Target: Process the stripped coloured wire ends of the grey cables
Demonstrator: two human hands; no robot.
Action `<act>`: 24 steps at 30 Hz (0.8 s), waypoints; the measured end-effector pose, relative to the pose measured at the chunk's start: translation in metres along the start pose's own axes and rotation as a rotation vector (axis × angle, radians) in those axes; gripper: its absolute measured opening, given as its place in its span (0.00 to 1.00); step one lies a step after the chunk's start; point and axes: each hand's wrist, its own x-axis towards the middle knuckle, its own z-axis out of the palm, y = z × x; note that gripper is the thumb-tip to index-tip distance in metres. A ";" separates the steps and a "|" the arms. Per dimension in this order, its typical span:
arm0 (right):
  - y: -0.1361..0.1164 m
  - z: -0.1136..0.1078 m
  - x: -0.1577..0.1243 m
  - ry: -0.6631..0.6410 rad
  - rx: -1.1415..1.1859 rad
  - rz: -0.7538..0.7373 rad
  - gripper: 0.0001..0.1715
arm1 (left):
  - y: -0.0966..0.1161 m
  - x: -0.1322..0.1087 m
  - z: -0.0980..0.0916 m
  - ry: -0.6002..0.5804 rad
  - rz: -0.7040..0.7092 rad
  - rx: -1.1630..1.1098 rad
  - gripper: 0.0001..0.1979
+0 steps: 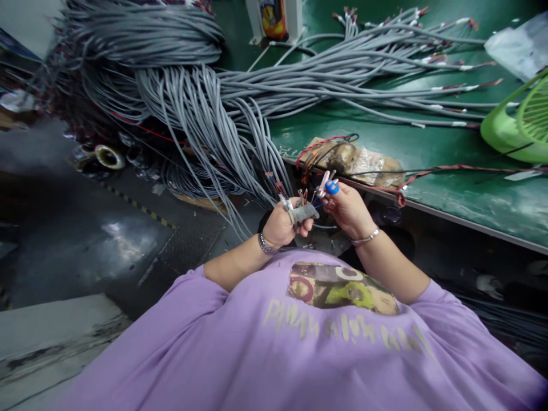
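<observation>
My left hand [279, 226] is closed around the end of a grey cable, with a worn grey covering [303, 213] over its thumb. Thin coloured wires [303, 198], orange, red and dark, fan out above that thumb. My right hand [351, 212] is pinched, close beside the left, and a blue cover [331, 187] sits on one of its digits. Slim pinkish-white pieces [323, 185] stick up from its fingertips; their exact kind is unclear. A thin blue wire [315, 200] runs between the two hands.
A large bundle of grey cables [205, 103] drapes over the green table [462, 188], stripped ends to the right. Near its edge lies a plastic-wrapped block [372, 165] with red and black leads. A green fan [524, 123] stands right; cable coils [201, 180] lie below.
</observation>
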 end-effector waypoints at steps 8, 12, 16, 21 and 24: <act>0.007 0.013 0.011 0.047 0.116 0.078 0.38 | -0.005 0.010 -0.002 -0.032 -0.065 -0.020 0.25; 0.005 0.016 0.013 0.085 0.219 0.119 0.36 | -0.007 0.012 -0.001 -0.015 -0.091 -0.006 0.24; 0.007 0.017 0.013 0.108 0.262 0.101 0.34 | -0.010 0.014 -0.001 -0.015 -0.103 0.018 0.23; 0.007 0.018 0.012 0.086 0.257 0.121 0.34 | -0.009 0.013 0.000 -0.016 -0.108 0.017 0.22; 0.006 0.018 0.011 0.091 0.287 0.148 0.34 | -0.008 0.012 0.001 0.000 -0.103 0.022 0.22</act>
